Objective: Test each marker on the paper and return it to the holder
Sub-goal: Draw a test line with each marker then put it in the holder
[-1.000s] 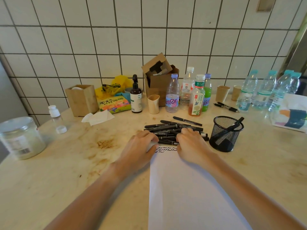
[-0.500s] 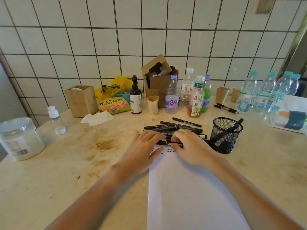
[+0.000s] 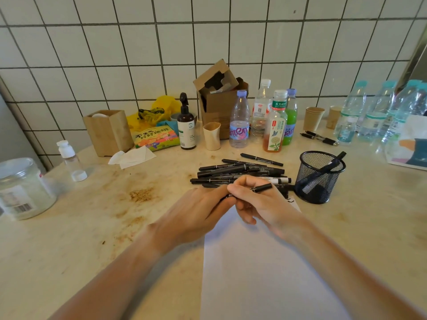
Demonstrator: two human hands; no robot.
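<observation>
We see a slim black marker (image 3: pixel 262 188) lying nearly level above the far end of the white paper (image 3: pixel 265 262), its long axis running left to right, free end toward the mesh holder (image 3: pixel 320 179). Our right hand (image 3: pixel 261 204) has its fingers clamped on it; our left hand (image 3: pixel 196 215) pinches its left end. The heap of markers (image 3: pixel 240 170) lies just beyond on the tabletop (image 3: pixel 92 227).

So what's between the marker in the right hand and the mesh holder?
Head view: from the held marker to the mesh holder, only the ends of piled markers; the right hand has an otherwise open path.
</observation>
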